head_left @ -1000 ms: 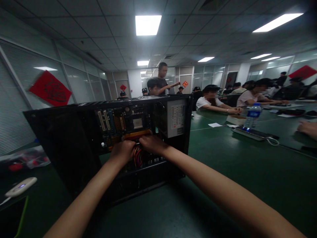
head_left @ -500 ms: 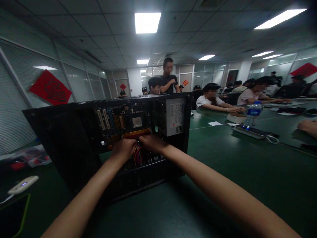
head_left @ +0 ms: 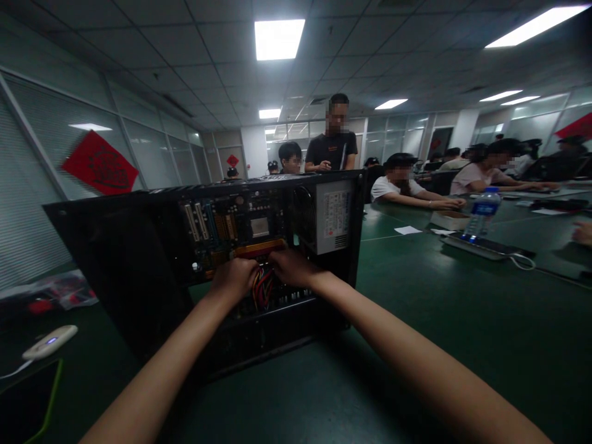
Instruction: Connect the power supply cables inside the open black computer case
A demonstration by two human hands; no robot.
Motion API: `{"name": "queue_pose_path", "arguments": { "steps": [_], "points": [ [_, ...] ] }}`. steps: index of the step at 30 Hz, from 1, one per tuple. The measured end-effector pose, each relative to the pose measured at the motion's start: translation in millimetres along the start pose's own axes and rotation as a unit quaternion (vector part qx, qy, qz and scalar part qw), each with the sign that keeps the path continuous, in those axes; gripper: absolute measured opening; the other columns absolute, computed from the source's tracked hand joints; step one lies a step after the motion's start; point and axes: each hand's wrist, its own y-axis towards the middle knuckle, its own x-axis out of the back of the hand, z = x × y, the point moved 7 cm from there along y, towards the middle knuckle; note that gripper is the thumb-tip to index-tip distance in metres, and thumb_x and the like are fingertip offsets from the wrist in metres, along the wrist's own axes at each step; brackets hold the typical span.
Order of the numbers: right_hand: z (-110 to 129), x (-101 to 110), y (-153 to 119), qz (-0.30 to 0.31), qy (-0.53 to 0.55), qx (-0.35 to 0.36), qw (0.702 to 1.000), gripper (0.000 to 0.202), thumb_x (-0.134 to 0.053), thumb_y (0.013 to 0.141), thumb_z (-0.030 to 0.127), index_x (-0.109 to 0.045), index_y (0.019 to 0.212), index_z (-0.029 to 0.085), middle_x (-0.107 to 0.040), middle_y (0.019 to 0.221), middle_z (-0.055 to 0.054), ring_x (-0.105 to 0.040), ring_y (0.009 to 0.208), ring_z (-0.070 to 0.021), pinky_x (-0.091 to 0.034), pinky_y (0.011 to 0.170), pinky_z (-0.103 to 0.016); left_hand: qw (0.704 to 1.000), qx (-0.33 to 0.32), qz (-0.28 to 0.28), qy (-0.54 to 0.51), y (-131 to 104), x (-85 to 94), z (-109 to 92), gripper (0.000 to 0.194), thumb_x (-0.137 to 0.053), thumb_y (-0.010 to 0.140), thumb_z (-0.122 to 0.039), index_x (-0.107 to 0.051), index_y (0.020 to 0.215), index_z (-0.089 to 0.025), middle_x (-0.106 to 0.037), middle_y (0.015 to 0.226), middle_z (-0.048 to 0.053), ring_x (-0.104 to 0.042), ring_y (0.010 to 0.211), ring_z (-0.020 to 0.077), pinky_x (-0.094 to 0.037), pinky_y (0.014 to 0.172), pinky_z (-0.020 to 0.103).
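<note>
A black computer case [head_left: 111,277] with its side off stands on the green table. Both my hands reach inside it, close together at the lower part of the motherboard [head_left: 240,213]. My left hand [head_left: 235,277] has curled fingers beside a bundle of coloured power cables [head_left: 263,287]. Just right of the bundle, my right hand [head_left: 291,266] is closed too, its fingertips below a yellow-edged red memory module [head_left: 259,248]. What the fingertips of either hand pinch is hidden and dark. The power supply [head_left: 333,219] sits in the upper right corner of the case.
To the left lie a white device [head_left: 50,342] with a cord, a green-edged phone [head_left: 32,401] and a plastic bag [head_left: 60,293]. On the right stand a water bottle [head_left: 483,213] and an open box [head_left: 448,219]. Several people sit or stand beyond the case.
The view has shifted slightly, and my hands stay at the same spot in the case. The standing person in the background has lowered the arms and moved right.
</note>
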Motion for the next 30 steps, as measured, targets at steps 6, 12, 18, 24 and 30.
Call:
{"name": "queue_pose_path", "arguments": {
  "steps": [6, 12, 18, 24, 30],
  "points": [
    [2.2, 3.6, -0.7, 0.005, 0.0, -0.01, 1.0, 0.026, -0.05, 0.089, 0.01, -0.07, 0.106, 0.012, -0.07, 0.11, -0.014, -0.063, 0.108, -0.0232, -0.044, 0.086, -0.028, 1.0, 0.005, 0.009, -0.005, -2.2, 3.2, -3.3, 0.029, -0.044, 0.094, -0.03, -0.073, 0.096, -0.025, -0.076, 0.097, 0.005, -0.072, 0.089, 0.0236, -0.046, 0.066, 0.028],
    [1.0, 3.7, -1.0, 0.005, 0.003, -0.022, 1.0, 0.03, -0.051, 0.088, 0.011, -0.072, 0.108, 0.013, -0.072, 0.11, -0.013, -0.065, 0.107, -0.0239, -0.045, 0.088, -0.029, 1.0, 0.001, 0.008, -0.005, -1.1, 0.9, -3.0, 0.031, -0.044, 0.094, -0.031, -0.074, 0.1, -0.026, -0.076, 0.099, 0.006, -0.072, 0.091, 0.0253, -0.048, 0.068, 0.03],
    [3.2, 6.7, -1.7, 0.007, 0.009, -0.023, 1.0, 0.03, -0.05, 0.087, 0.01, -0.073, 0.106, 0.013, -0.072, 0.111, -0.014, -0.065, 0.107, -0.0238, -0.046, 0.089, -0.029, 1.0, 0.011, -0.006, -0.008, 0.0, -0.8, 0.3, 0.03, -0.046, 0.094, -0.032, -0.075, 0.1, -0.027, -0.076, 0.099, 0.006, -0.072, 0.089, 0.026, -0.048, 0.068, 0.032],
    [1.6, 5.2, -0.5, 0.006, 0.009, -0.025, 1.0, 0.03, -0.051, 0.086, 0.01, -0.074, 0.103, 0.014, -0.073, 0.109, -0.013, -0.066, 0.104, -0.0233, -0.046, 0.087, -0.028, 1.0, 0.015, -0.002, 0.002, -0.6, -0.2, -0.5, 0.03, -0.046, 0.093, -0.031, -0.075, 0.1, -0.025, -0.076, 0.097, 0.008, -0.072, 0.088, 0.025, -0.05, 0.069, 0.031],
    [0.9, 4.8, 0.3, 0.0, 0.0, -0.023, 1.0, 0.029, -0.051, 0.086, 0.01, -0.074, 0.104, 0.013, -0.074, 0.105, -0.013, -0.068, 0.099, -0.0231, -0.047, 0.082, -0.027, 1.0, 0.014, -0.003, 0.014, -0.1, 0.1, -2.3, 0.032, -0.043, 0.093, -0.033, -0.074, 0.096, -0.024, -0.075, 0.094, 0.009, -0.071, 0.085, 0.0259, -0.051, 0.07, 0.033]
  ]
}}
